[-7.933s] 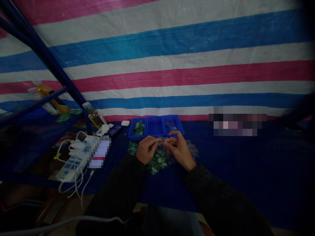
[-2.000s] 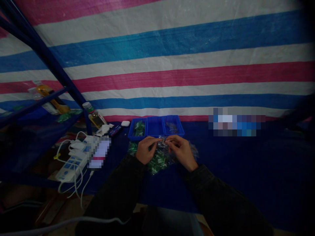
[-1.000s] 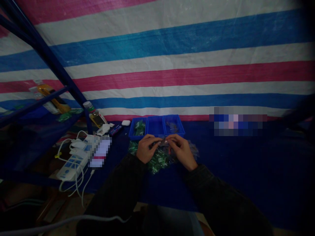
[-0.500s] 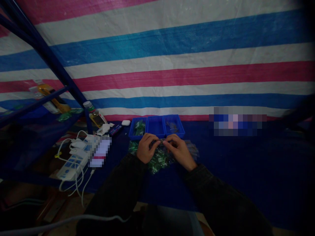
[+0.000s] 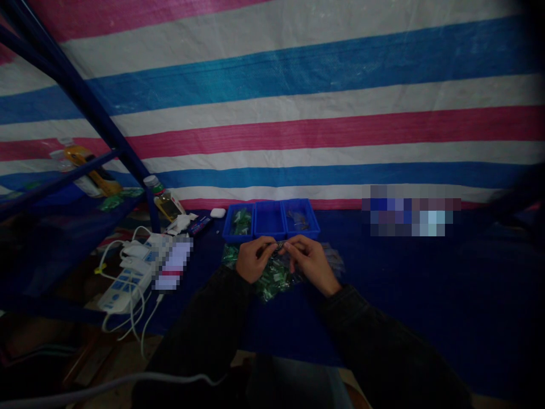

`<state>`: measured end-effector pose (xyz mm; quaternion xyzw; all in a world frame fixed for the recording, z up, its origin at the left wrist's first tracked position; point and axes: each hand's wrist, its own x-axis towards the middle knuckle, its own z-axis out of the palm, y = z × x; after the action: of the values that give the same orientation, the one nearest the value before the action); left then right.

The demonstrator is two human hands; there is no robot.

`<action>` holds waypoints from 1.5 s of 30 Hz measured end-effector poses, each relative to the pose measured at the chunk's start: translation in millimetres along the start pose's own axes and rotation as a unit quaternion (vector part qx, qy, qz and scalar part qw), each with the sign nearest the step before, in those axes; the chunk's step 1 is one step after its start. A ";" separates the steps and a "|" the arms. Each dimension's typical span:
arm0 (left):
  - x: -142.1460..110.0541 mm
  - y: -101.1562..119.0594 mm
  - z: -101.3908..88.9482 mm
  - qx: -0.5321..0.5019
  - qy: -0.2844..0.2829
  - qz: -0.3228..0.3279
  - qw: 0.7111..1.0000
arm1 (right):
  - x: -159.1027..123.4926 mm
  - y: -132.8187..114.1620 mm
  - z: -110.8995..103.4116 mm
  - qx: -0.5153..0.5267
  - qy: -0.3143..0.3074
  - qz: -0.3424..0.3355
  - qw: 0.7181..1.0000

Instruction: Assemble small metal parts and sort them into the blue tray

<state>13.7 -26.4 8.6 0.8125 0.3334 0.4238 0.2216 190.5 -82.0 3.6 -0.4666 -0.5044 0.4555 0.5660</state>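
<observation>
My left hand (image 5: 255, 258) and my right hand (image 5: 310, 260) meet above the table, thumbs and fingers pinched on a small dark, shiny piece (image 5: 279, 245). Its kind is too small to make out. Beneath them lies a heap of small clear packets with green contents (image 5: 276, 278). Greyish clear packets (image 5: 334, 258) spread out beside my right hand. Just beyond my fingers stand three joined blue trays: the left tray (image 5: 225, 234) holds green packets, the middle tray (image 5: 269, 234) shows a bare bottom, and the right tray (image 5: 315, 228) holds a few greyish packets.
On the left lie a white power strip (image 5: 123, 289) with tangled cables and a blurred-out phone (image 5: 174, 264). A drink bottle (image 5: 164, 199), a white case (image 5: 218, 213) and a blue metal frame (image 5: 97, 111) stand behind. Striped sheeting (image 5: 298, 130) closes off the back.
The fingers of both hands have shifted slightly around the small dark piece, and more of it shows. My right fingers are bent lower now. The trays and packets look unchanged.
</observation>
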 end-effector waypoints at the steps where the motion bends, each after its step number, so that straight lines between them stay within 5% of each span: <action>1: -0.4 0.5 0.0 -0.014 -0.006 -0.015 1.000 | 0.1 -1.4 0.2 0.000 0.006 -0.004 1.000; 10: 2.5 4.1 -4.8 -0.061 -0.011 0.011 0.998 | 3.2 -3.3 -4.0 0.007 0.072 -0.005 0.997; 25: 2.1 -1.7 1.6 -0.022 0.024 -0.020 0.999 | 4.9 0.0 -5.0 0.045 0.069 0.003 0.997; 37: 5.2 -4.9 0.3 0.009 0.045 0.088 0.995 | 4.5 0.9 -4.8 0.071 0.054 -0.030 0.996; 45: 4.0 -6.7 0.2 0.024 0.061 0.082 0.994 | 6.5 8.7 -9.7 0.038 0.058 -0.058 0.996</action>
<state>13.1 -19.0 6.3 0.8147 0.2887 0.4812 0.1457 200.3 -74.9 -4.7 -0.4405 -0.4792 0.4133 0.6368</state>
